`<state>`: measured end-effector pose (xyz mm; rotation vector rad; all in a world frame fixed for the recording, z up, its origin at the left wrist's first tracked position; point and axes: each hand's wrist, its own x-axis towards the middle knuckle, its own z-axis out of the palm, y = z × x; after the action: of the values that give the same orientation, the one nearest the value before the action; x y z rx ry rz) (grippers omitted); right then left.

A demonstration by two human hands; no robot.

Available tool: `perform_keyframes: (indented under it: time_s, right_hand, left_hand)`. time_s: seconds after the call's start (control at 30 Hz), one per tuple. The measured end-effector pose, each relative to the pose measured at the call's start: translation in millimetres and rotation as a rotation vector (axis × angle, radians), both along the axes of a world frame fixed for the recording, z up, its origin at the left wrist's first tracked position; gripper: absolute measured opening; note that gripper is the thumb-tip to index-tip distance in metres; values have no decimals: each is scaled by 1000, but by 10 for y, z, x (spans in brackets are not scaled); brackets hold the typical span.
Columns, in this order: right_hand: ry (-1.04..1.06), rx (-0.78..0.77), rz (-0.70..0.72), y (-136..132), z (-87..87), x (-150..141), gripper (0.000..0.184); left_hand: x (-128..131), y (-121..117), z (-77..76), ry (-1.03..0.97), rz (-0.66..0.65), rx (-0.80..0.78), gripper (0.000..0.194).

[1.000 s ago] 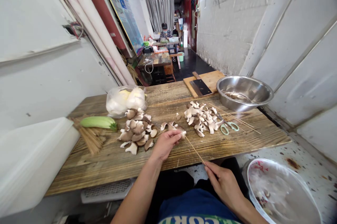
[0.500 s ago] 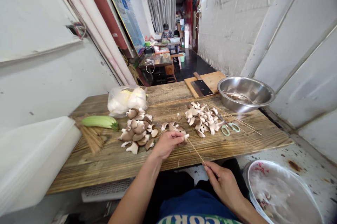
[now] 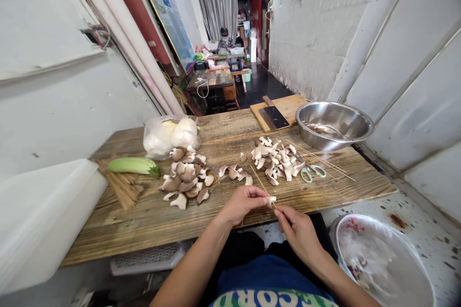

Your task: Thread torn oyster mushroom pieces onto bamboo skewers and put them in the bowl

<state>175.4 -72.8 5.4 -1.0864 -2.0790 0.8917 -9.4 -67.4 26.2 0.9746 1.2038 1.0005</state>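
Note:
My left hand [image 3: 243,203] pinches a small piece of oyster mushroom [image 3: 272,200] threaded on a thin wooden skewer [image 3: 260,178]. Close beside it, my right hand [image 3: 296,227] is closed on the near end of that skewer, whose far end sticks out past my left fingers. Beyond my left hand lie a few loose mushroom pieces [image 3: 234,172]. A heap of larger oyster mushrooms [image 3: 187,179] is on the left, and a pile of smaller mushroom pieces [image 3: 275,159] lies to the right.
Green-handled scissors [image 3: 312,172] and several skewers lie at right, near a steel bowl [image 3: 334,124]. A cleaver [image 3: 274,117] rests on a cutting board [image 3: 293,107]. At left are a green gourd [image 3: 133,165], more skewers and a plastic bag [image 3: 171,136]. A lined bin [image 3: 385,259] stands below right.
The mushroom piece has slid along the skewer toward my right hand. My left hand has moved right and nearer, and the skewer's far end now shows beyond it.

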Motion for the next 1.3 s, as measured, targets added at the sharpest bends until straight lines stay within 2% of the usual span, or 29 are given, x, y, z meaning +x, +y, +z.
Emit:
perform_keyframes:
  time_s: [0.2,0.5,0.6,0.7,0.77,0.87,1.0,1.1,1.3]
  right_hand:
    - [56,-101,17,-34,-22,17,32]
    - [74,-62,16,-31,-23,-20,31]
    - [69,-66,2,-33,-70,11,30]
    - [63,-64,-8,-51,-132,58,30]
    - [59,-74,-15,-73,-174,92,31]
    - [59,-101,-22,-107,-224,141,32]
    - [61,-110,-25,-136,-254,190,33]
    - [54,-102,-40,-149,-255,206,34]
    - [29,-98,-36,-160,-276,218,37]
  left_hand:
    - [-69,2,-19,27,22,29,22]
    - [60,-58,-46,-3,-42,-16,29]
    - [-65,-44,-45,198,81,55,30]
    - [-261,-11,-74,573,321,141,23]
    - [-356,16,-96,782,393,185,20]
    - [-378,63,-106,971,353,200,21]
    - [-280,129,-119,1138,239,118,22]
    - [-254,152,-160,1115,221,102,13]
    - [-433,83,-213,762,324,96,16]
